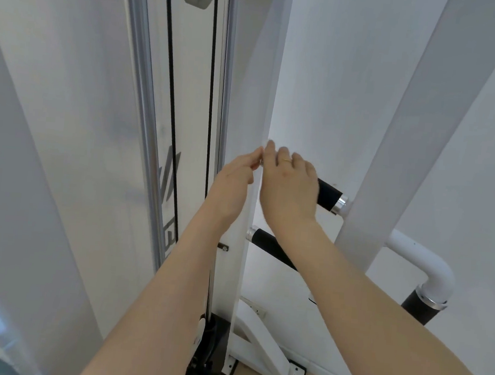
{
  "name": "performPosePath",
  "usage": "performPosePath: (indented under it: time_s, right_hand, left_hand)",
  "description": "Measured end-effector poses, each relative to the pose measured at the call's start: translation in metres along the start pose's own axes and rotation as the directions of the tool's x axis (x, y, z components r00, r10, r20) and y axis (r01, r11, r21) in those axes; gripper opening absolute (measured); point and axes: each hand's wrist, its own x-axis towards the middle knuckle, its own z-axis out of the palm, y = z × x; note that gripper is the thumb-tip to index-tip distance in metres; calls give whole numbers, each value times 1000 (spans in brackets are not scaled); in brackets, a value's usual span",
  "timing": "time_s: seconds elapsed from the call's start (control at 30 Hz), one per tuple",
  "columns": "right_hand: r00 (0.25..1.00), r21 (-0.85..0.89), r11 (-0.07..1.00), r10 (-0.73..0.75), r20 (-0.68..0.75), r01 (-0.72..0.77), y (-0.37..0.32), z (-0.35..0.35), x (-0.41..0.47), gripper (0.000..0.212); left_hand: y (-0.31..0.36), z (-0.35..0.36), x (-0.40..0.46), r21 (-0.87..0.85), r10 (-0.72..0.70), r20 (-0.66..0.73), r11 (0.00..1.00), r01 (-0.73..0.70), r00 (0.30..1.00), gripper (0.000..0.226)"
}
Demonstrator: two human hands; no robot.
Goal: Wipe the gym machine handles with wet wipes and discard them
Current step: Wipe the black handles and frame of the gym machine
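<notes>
Head view shows both arms reaching forward and up to a white gym machine. The right hand (290,185) lies over the upper handle (329,198), a black grip bar with a silver collar where it joins a white upright post (392,158). Its fingers are bent over the inner end of this bar and cover it, so only the outer end of the black grip shows, just to the right of the hand; a thin ring (287,160) sits on one finger. I cannot tell whether a wet wipe is under this hand, since the fingers hide the place. The left hand (236,183) is just beside the right one, its fingertips close together and meeting the right fingertips at the edge of a narrow white frame post (250,211). It seems to pinch something small and pale there, but the spot is too blurred to be sure. A second handle (268,244), black with a silver end cap, lies below the right wrist, partly hidden by the forearm. A third black grip (418,307) hangs from a curved white tube (425,262) low at the right. Left of the hands, two black cables (171,115) run down beside silver guide rods (146,103).
</notes>
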Motion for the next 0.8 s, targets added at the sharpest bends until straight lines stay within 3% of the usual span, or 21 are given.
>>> performPosePath:
  time_s: [0.13,0.27,0.43,0.6,0.67,0.8]
  right_hand:
    - [995,-119,990,-79,-57,72,12,13,-9,55]
    - [987,-115,993,-51,-155,34,27,19,-24,54]
    - [992,-3,996,-84,-89,84,16,8,-8,57]
    - [958,-31,999,-50,-281,43,40,17,-31,47]
    - [944,37,998,-41,-327,57,35,12,-20,40]
    - [991,408,912,10,-136,47,32,-11,-18,24]
  left_hand:
    - [1,-6,-3,-10,30,14,1000,-29,999,45]
    - [2,0,-4,-124,-96,-28,988,91,995,30]
    - [5,2,-5,-3,-21,20,1000,21,1000,38]
    - [6,5,4,83,-202,-43,975,205,978,33]
    - [9,6,4,40,-223,-43,974,225,974,23]
    - [12,6,4,-9,-261,-51,965,261,964,18]
